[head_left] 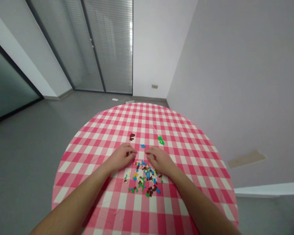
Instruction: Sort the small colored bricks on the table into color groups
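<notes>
A loose heap of small toy bricks (148, 175) is lying on a round table, mixing blue, green, brown, yellow, red and white. Two bare hands are resting at the heap's far edge, forearms reaching in from the bottom corners. The left hand (122, 156) is curving its fingers inward, just beside the heap; the right hand (161, 160) is mirroring it, lying close against the heap's right side. A gap is separating the two hands. Whether either is pinching a brick, I cannot tell; the fingertips are too small to read.

Just beyond the gap, a blue piece (142, 146) is sitting alone. Farther out, a brown cluster (131, 137) is lying past the left hand, and a green cluster (161, 140) past the right. A pink-and-white checked tablecloth (181, 140) is covering the table. Around it, a grey floor (83, 111) is spreading toward glass panels with blinds (116, 52), while a pale wall (247, 81) is rising at right.
</notes>
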`<state>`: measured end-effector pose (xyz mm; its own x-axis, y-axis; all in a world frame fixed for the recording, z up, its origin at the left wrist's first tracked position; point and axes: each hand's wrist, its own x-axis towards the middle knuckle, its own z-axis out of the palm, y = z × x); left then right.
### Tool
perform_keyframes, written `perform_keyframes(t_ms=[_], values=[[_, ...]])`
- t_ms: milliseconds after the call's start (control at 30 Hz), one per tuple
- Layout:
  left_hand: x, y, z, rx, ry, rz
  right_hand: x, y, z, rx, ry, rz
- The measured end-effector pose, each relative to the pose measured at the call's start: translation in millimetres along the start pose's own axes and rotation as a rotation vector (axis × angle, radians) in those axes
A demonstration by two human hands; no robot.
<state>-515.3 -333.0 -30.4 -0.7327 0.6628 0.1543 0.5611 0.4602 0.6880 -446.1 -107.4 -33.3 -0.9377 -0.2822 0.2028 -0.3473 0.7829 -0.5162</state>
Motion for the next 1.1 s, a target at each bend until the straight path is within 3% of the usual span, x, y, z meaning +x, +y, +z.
perform_keyframes(t_ms=[167,333,633,933,1100], values=[[-4,2,-1.8,-0.031,-0.08,0.061,-8,2,-12,0.125,-0.105,0.017],[-5,7,-1.4,0.009,-0.162,0.132,-11,0,-10,0.097,-0.142,-0.009],[-7,15,0.9,-0.011,-0.203,0.19,-9,-5,-8,0.021,-0.153,-0.035],[-7,12,0.9,-0.032,-0.197,0.182,-17,1,-25,0.175,-0.285,0.022],[-7,13,0.8,-0.029,-0.189,0.186,-19,-5,-29,0.206,-0.321,-0.027]])
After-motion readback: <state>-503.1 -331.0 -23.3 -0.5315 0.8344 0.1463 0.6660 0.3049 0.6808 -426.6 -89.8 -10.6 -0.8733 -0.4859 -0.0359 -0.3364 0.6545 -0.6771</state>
